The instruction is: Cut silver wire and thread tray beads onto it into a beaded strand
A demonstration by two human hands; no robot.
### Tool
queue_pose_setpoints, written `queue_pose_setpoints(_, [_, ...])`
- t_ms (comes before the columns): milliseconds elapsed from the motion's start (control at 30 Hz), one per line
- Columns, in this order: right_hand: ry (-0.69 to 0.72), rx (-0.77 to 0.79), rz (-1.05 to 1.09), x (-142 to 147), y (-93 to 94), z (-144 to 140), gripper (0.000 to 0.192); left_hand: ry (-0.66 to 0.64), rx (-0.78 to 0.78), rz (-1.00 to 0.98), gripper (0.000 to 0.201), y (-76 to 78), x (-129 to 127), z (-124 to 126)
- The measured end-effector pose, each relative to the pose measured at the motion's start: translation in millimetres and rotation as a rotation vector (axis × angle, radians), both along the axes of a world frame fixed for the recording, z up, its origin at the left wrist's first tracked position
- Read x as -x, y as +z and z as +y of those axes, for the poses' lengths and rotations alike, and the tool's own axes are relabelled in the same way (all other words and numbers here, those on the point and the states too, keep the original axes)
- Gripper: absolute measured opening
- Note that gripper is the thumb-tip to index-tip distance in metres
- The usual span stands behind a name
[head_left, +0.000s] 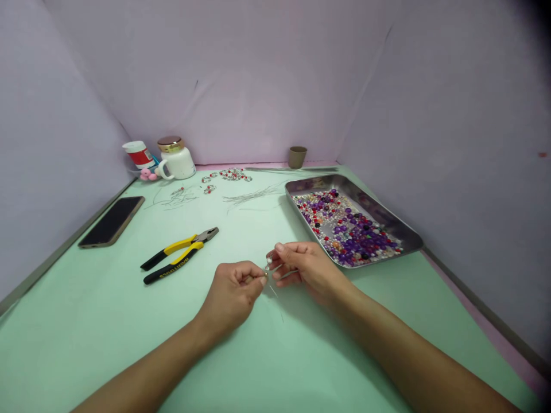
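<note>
Left hand: the left hand, at lower centre of the frame, is curled nearly closed, thumb and forefinger pinched on a thin wire at its upper end.
Right hand: the right hand, just right of centre, has its fingers bent and closed lightly on the same wire, fingertips meeting those of the left hand.
Wire: it sits between the two hands, with a small pale bead at the point where the fingertips meet; its free end trails down toward the green table.
Tray: a metal tray, right of centre, holds a heap of purple, red and pearly loose beads; it lies near the right hand, apart from it.
Pliers: yellow-and-black pliers lie left of the left hand, jaws pointing right.
Phone: a dark phone lies face up at the left edge.
Far edge: a white jar, a red-and-white container, a small brown cup, loose wires and finished beaded pieces.
</note>
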State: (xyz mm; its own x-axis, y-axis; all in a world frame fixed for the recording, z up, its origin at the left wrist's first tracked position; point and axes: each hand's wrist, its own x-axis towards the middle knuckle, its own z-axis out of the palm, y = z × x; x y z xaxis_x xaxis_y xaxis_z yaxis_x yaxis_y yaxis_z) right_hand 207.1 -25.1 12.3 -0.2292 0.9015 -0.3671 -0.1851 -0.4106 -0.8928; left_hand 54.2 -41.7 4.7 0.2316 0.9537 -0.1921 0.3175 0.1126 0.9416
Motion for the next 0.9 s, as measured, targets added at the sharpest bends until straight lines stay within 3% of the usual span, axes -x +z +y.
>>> queue_pose_setpoints(333, [-0.079,0.03,0.0,5.9,-2.8,-4.1,0.028,-0.083,-0.054,-0.006,0.014,3.5,-4.6,-2.6])
queue_pose_setpoints(467, [-0.034,-0.01,-0.011,2.8,-1.9,-2.0,0.029,-0.007,0.109,-0.18,0.009,-4.4,-0.3,2.1])
queue_pose_setpoints(567, [0.037,-0.055,-0.149,2.3,-1.2,-0.9,0.029,0.085,0.191,-0.278,0.011,-7.0,2.6,6.2])
queue_pose_setpoints(900, [0.234,-0.221,-0.309,2.1,-6.4,-5.2,0.005,0.178,0.382,-0.54,0.015,-5.3,6.1,10.1])
